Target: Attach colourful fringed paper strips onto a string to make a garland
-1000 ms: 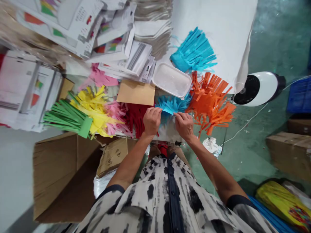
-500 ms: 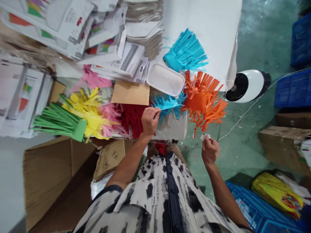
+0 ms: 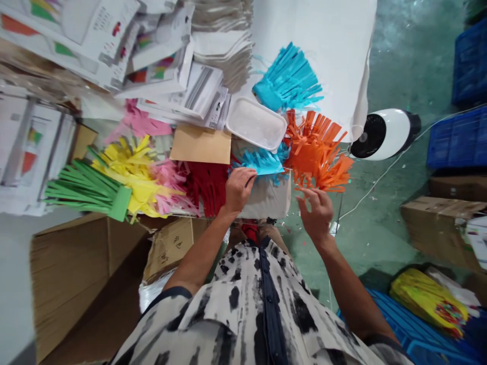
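pinching blue fringe (image 3: 262,162), left hand (image 3: 236,190)

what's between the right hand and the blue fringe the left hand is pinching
Nothing visible. The open right hand hovers beside the blue fringe pinched by the left hand; only bare grey surface fills the gap. The orange fringe lies past its fingertips.

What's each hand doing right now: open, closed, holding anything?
Left hand: closed, pinching the blue paper fringe.
Right hand: open, fingers spread, holding nothing, just below the orange paper fringe.
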Tool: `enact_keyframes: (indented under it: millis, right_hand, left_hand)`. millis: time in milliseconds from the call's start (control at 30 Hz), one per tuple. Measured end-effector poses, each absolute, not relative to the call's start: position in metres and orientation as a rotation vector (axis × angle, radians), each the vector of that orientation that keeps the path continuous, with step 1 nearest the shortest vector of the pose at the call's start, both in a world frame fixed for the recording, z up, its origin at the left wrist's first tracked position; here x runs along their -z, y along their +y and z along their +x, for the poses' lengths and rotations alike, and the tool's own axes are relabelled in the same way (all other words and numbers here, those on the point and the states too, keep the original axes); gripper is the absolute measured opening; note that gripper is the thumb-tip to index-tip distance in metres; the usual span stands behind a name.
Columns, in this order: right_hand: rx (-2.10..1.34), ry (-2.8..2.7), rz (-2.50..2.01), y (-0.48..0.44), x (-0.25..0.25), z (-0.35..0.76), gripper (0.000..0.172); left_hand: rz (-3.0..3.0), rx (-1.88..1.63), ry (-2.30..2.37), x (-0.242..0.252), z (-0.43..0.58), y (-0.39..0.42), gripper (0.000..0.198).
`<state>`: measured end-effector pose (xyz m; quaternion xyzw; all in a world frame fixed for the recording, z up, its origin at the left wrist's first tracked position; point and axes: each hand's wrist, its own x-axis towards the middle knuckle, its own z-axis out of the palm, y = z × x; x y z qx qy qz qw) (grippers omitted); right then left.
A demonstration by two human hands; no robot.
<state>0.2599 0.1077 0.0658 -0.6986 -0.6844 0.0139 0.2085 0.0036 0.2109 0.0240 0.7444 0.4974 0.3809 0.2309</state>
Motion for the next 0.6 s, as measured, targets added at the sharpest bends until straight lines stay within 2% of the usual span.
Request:
enact_keyframes:
  millis: [133, 200, 233, 333, 600]
  right_hand:
    - [-0.039, -2.245, -1.713, 0.178, -0.065, 0.199, 0.031]
    - [-0.027, -2.37, -1.685, 0.201, -0.062, 0.183, 0.019]
    - [-0.032, -2.408, -1.678, 0.209, -0.061, 0.179, 0.019]
    - [-0.111, -2.427, -1.661, 0.219, -0.065, 0.182, 0.027]
    - [-0.316, -2.387, -1.58, 0.223, -0.077, 0.193, 0.028]
  left_hand:
    - [2.06, -1.025, 1.337, -0.024, 0.002, 0.208, 0.022]
    - [2.053, -1.032, 1.339, -0.027, -0.001, 0.208, 0.021]
    - [2.038, -1.046, 1.356, -0.028, -0.002, 0.208, 0.02]
    - [1.912, -1.106, 1.492, -0.033, -0.007, 0.204, 0.021]
    - [1.659, -1.171, 1.581, -0.047, -0.007, 0.193, 0.024]
